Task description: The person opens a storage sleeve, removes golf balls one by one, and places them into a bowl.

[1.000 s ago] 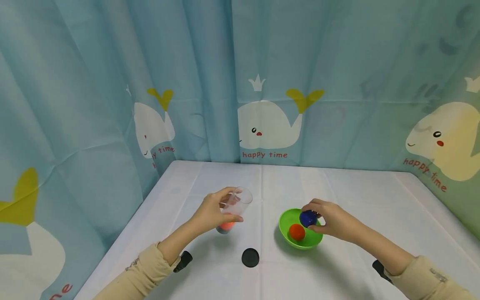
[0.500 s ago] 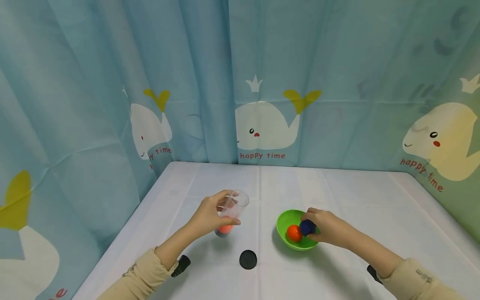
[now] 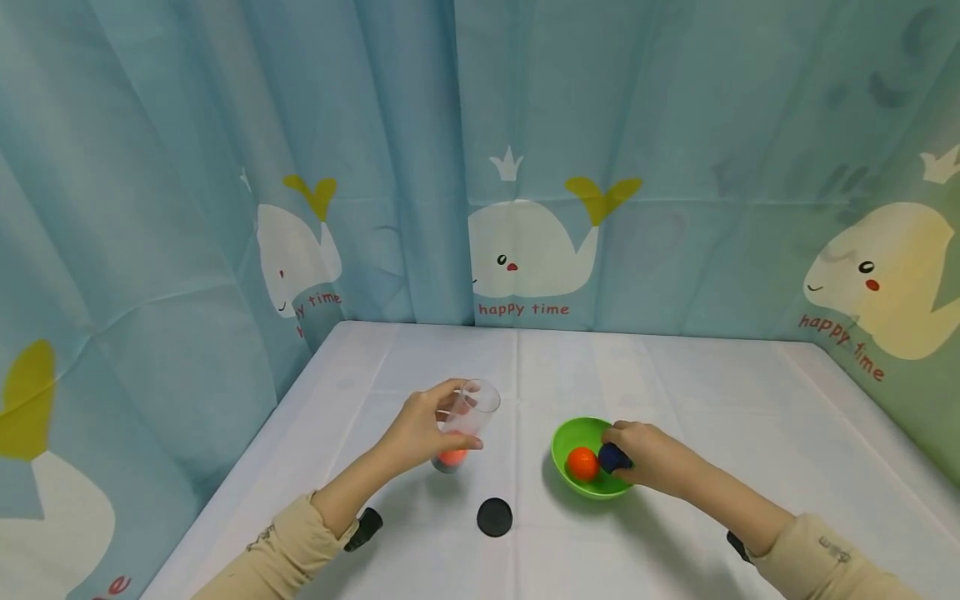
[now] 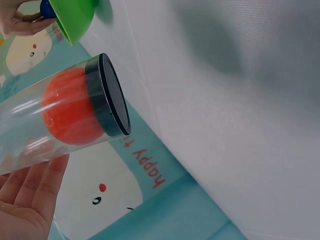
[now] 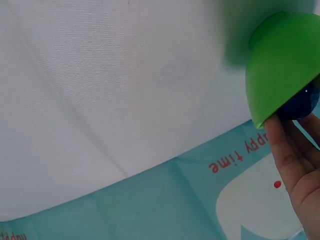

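Observation:
My left hand (image 3: 417, 429) grips a clear plastic tube (image 3: 474, 412), tilted, its open mouth up and toward the right. At the tube's lower end, a black cap (image 4: 107, 95) closes it, and an orange ball (image 4: 70, 106) lies against that cap. On the right, a green bowl (image 3: 564, 450) stands on the table with an orange ball (image 3: 582, 464) inside. My right hand (image 3: 654, 457) holds a dark blue ball (image 3: 613, 458) within the bowl's rim, right beside the orange one. In the right wrist view the fingers reach over the bowl's edge to the blue ball (image 5: 302, 102).
A round black lid (image 3: 495, 517) lies flat on the white table (image 3: 517, 375) between the two hands. Black wrist straps (image 3: 365, 529) show at the sleeves. A blue curtain (image 3: 405, 250) with whale prints surrounds the table at the back and sides.
My right hand has lowered the blue ball deeper into the green bowl, and the orange ball there has shifted slightly left. The left hand still holds the tube at nearly the same place.

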The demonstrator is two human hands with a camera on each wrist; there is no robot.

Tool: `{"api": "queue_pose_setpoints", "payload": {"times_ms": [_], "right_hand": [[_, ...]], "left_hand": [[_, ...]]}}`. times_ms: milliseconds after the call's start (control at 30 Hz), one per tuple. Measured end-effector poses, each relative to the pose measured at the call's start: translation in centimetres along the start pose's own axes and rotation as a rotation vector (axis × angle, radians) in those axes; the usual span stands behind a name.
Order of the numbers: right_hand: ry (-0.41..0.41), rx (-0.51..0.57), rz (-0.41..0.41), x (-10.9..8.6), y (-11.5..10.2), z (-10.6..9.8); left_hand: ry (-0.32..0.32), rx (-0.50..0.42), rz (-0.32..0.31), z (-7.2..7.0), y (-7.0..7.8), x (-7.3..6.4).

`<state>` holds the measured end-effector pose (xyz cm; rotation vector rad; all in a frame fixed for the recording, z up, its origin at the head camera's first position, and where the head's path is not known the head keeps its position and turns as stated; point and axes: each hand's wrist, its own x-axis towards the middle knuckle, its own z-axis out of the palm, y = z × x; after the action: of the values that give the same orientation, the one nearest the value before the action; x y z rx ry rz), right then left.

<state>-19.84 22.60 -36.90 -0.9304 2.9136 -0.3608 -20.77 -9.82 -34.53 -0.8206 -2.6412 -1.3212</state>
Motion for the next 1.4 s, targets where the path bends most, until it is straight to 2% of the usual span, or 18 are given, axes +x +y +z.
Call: {"api": "queue_pose_setpoints", "payload": {"times_ms": [233, 333, 500, 800, 1067, 1400], "right_hand": [[0.017, -0.080, -0.038, 0.3, 0.0, 0.8], [0.024, -0.091, -0.052, 0.3, -0.1, 1.0], [0.022, -0.077, -0.043, 0.4, -0.2, 1.1], [0.008, -0.076, -0.006, 0.7, -0.4, 1.2], [0.005, -0.088, -0.018, 0.7, -0.6, 1.1], [-0.012, -0.004, 0.013, 0.7, -0.8, 0.6]], "left_hand": [[-0.008, -0.003, -0.033, 0.0, 0.1, -0.1], [0.004, 0.015, -0.027, 0.0, 0.0, -0.1], [0.020, 0.004, -0.011, 0.2, 0.0, 0.0], [0.008, 0.002, 0.003, 0.7, 0.1, 0.3], [-0.009, 0.017, -0.014, 0.8, 0.3, 0.4], [-0.016, 0.022, -0.004, 0.9, 0.0, 0.4]]}}
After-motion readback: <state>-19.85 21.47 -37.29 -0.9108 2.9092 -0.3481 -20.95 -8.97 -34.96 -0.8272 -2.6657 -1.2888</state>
